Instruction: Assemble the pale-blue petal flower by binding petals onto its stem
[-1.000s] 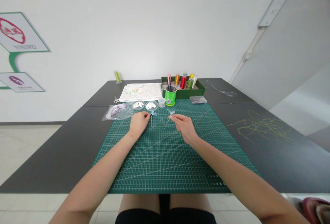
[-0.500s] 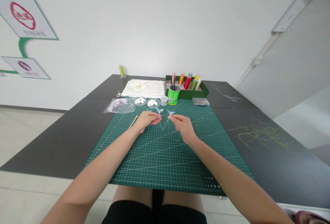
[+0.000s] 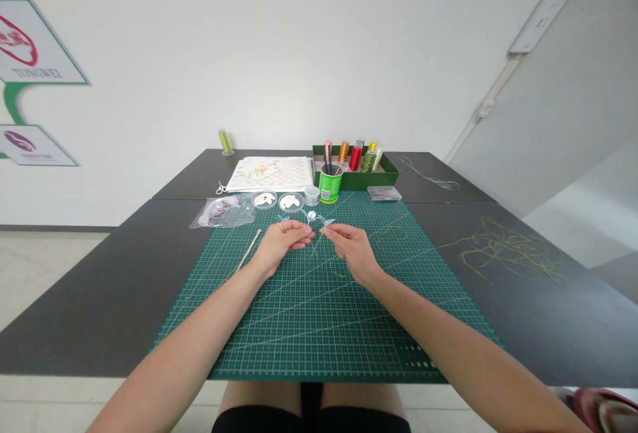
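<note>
Your left hand [image 3: 280, 245] pinches one pale-blue piece [image 3: 311, 216], your right hand [image 3: 350, 252] pinches a second pale-blue piece [image 3: 327, 223], fingertips close together over the cutting mat [image 3: 319, 327].

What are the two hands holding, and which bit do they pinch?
The left hand pinches a tiny pale blue piece, the right hand another, each seemingly by its thin stem just under the blue part.

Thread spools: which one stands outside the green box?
The yellow-green spool, alone at the far edge of the table, left of the paper sheets; the red spool and its neighbours stand inside the green box.
</note>
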The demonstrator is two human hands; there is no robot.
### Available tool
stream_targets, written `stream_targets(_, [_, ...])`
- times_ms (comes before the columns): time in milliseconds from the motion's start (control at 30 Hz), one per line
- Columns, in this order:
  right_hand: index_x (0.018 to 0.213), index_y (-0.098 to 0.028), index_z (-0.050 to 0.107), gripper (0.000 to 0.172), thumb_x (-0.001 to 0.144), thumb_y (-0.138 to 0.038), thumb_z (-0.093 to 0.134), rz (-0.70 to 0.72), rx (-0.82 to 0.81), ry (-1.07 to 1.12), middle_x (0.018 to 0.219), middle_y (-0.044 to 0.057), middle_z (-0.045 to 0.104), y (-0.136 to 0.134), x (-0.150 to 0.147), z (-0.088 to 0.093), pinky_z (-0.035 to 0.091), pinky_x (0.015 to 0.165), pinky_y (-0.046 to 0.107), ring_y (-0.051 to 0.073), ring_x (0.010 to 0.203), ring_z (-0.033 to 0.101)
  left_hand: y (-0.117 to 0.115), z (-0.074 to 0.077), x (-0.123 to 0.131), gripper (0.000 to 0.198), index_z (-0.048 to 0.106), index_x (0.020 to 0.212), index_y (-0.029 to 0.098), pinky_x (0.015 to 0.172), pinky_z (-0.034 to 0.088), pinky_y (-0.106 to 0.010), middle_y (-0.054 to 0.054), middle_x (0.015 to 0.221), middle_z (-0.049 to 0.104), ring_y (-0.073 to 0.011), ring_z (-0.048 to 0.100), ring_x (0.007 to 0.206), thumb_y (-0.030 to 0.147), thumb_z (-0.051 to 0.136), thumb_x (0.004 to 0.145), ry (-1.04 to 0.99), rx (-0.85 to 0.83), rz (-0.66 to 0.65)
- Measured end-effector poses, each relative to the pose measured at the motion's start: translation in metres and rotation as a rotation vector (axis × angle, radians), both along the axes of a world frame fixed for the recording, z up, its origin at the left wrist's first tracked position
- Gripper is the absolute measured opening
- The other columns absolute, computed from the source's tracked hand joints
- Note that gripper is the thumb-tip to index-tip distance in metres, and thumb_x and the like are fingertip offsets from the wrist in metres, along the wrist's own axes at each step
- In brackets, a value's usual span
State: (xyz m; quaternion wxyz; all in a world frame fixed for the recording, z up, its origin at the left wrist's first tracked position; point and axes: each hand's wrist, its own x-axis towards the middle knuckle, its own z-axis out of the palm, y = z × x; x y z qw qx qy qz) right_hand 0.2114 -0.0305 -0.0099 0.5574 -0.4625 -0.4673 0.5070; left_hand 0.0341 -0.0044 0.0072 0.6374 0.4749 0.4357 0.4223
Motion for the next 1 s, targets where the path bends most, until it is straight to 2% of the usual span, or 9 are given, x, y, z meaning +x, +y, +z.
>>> stream_targets(133, [0.078,-0.016,0.073,0.040,0.066,-0.053,0.080,-0.026,0.040,0.044,0.050,-0.007,0.039,-0.002,-0.001,0.002,0.016,0.044,0.025,0.006,0.045,0.024,-0.001,0.001,0.000,0.037,0.072,0.081,0.014,0.062,0.052,-0.018,-0.007,0.088,0.078,-0.0128,0.071,0.076,0.040,0.088,0.061,0.005,0.007,0.054])
stream_targets(300, [0.074,-0.017,0.072,0.034,0.072,-0.051,0.074,-0.034,0.139,-0.125,0.050,-0.007,0.034,-0.005,-0.001,0.004,0.018,0.047,0.026,0.007,0.048,0.024,-0.004,-0.001,0.004,0.039,0.070,0.082,0.015,0.062,0.051,-0.019,-0.008,0.088,0.077,-0.0165,0.073,0.082,0.044,0.086,0.062,0.036,0.026,0.042])
stream_targets(533, [0.075,-0.017,0.074,0.031,0.075,-0.048,0.069,-0.061,0.187,-0.260,0.050,-0.006,0.036,-0.005,-0.001,0.005,0.022,0.050,0.026,0.009,0.049,0.026,-0.009,-0.001,0.010,0.040,0.067,0.075,0.014,0.071,0.055,-0.024,-0.001,0.069,0.072,-0.0118,0.068,0.068,0.042,0.089,0.058,0.008,0.063,-0.023])
stream_targets(700, [0.073,-0.017,0.074,0.030,0.075,-0.046,0.068,-0.068,0.208,-0.314,0.048,-0.006,0.035,-0.007,-0.002,0.008,0.023,0.050,0.026,0.009,0.049,0.027,-0.009,0.000,0.010,0.038,0.066,0.069,0.014,0.063,0.054,-0.023,0.002,0.061,0.067,-0.0100,0.064,0.059,0.042,0.089,0.058,0.038,0.149,-0.037])
stream_targets(800, [0.074,-0.017,0.075,0.030,0.075,-0.046,0.068,-0.072,0.209,-0.311,0.048,-0.006,0.036,-0.007,-0.001,0.008,0.023,0.050,0.026,0.009,0.048,0.027,-0.009,-0.001,0.010,0.039,0.068,0.071,0.014,0.065,0.056,-0.024,0.000,0.063,0.069,-0.0118,0.066,0.061,0.044,0.089,0.057,0.042,0.169,-0.031])
stream_targets(1000, [0.074,-0.018,0.076,0.029,0.073,-0.046,0.070,-0.134,0.193,-0.276,0.048,-0.006,0.035,-0.003,0.001,0.006,0.026,0.051,0.027,0.009,0.049,0.029,-0.012,-0.001,0.012,0.047,0.076,0.083,0.013,0.080,0.058,-0.032,-0.007,0.079,0.077,-0.0194,0.072,0.077,0.048,0.089,0.055,0.015,0.153,-0.035])
